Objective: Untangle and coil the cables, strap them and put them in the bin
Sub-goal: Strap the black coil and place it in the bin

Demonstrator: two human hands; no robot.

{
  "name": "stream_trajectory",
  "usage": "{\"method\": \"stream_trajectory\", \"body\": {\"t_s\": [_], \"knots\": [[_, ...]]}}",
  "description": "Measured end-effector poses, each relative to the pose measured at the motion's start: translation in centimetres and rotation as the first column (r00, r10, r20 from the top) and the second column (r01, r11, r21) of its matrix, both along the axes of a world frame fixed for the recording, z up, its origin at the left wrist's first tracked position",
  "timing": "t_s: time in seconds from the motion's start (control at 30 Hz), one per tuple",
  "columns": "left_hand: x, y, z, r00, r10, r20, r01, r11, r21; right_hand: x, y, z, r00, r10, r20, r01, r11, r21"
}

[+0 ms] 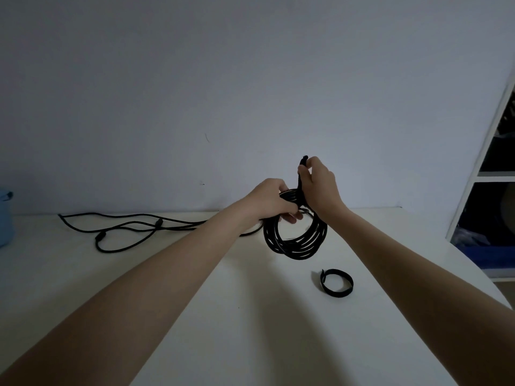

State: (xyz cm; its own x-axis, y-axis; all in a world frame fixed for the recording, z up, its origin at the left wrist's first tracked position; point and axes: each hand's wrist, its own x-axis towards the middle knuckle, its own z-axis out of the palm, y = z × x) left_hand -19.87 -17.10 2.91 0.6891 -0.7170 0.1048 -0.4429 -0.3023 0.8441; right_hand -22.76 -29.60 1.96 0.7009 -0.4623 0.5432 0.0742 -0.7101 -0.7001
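A coiled black cable (295, 243) hangs in several loops above the white table (195, 288). My left hand (271, 201) grips the top of the coil. My right hand (317, 185) pinches a black strap (301, 174) that runs up from the coil's top to my fingertips. A second black cable (125, 228) lies loose and uncoiled on the table at the back left, running toward the coil. A second black strap (337, 282), closed into a ring, lies on the table in front of the coil to the right.
A blue container (5, 218) shows at the far left edge. A white shelf unit (485, 174) with dark contents stands at the right. A plain wall rises behind the table.
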Motion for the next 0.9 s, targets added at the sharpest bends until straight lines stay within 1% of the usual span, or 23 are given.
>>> {"method": "stream_trajectory", "body": {"t_s": [0.17, 0.23, 0.27, 0.37, 0.43, 0.47, 0.53, 0.57, 0.63, 0.73, 0.8, 0.9], "knots": [[-0.1, 0.4, 0.5, 0.974, -0.046, -0.221, -0.001, 0.978, -0.209, -0.2, -0.5, 0.2, 0.997, -0.044, 0.069, 0.043, 0.999, 0.025], [-0.2, 0.4, 0.5, 0.955, -0.083, -0.284, 0.01, 0.969, -0.249, -0.3, -0.7, 0.1, 0.995, -0.046, 0.093, 0.041, 0.998, 0.054], [-0.2, 0.4, 0.4, 0.954, -0.097, -0.285, 0.022, 0.967, -0.255, -0.4, -0.7, 0.1, 0.994, -0.043, 0.105, 0.036, 0.997, 0.067], [-0.2, 0.1, 0.3, 0.963, -0.114, -0.246, 0.037, 0.954, -0.298, -0.2, -0.9, 0.0, 0.987, -0.044, 0.152, 0.024, 0.991, 0.133], [0.0, 0.1, 0.3, 0.972, -0.096, -0.215, 0.029, 0.955, -0.294, -0.2, -1.3, 0.1, 0.985, -0.061, 0.163, 0.025, 0.977, 0.212], [0.2, 0.1, 0.3, 0.977, -0.085, -0.194, 0.028, 0.96, -0.277, -0.4, -1.4, 0.4, 0.983, -0.043, 0.177, -0.007, 0.961, 0.276], [0.5, 0.3, 0.3, 0.984, -0.071, -0.16, 0.029, 0.967, -0.251, -0.8, -1.7, 1.1, 0.973, 0.041, 0.229, -0.133, 0.904, 0.405], [0.7, 0.3, 0.2, 0.987, -0.063, -0.15, 0.025, 0.97, -0.241, -1.1, -1.7, 1.5, 0.964, 0.085, 0.25, -0.19, 0.881, 0.433], [1.0, 0.4, 0.1, 0.991, -0.052, -0.123, 0.026, 0.98, -0.199, -1.6, -1.7, 2.1, 0.953, 0.167, 0.254, -0.266, 0.864, 0.427], [0.8, 0.3, 0.0, 0.994, -0.1, -0.052, 0.095, 0.991, -0.097, -1.8, -1.6, 2.5, 0.946, 0.267, 0.185, -0.32, 0.866, 0.385], [0.4, 0.2, 0.0, 0.989, -0.146, -0.006, 0.145, 0.987, -0.068, -1.7, -1.5, 2.5, 0.951, 0.276, 0.139, -0.309, 0.868, 0.39], [-0.1, 0.2, 0.2, 0.983, -0.186, 0.008, 0.186, 0.98, -0.074, -1.6, -1.7, 2.3, 0.954, 0.279, 0.11, -0.299, 0.842, 0.449]]}}
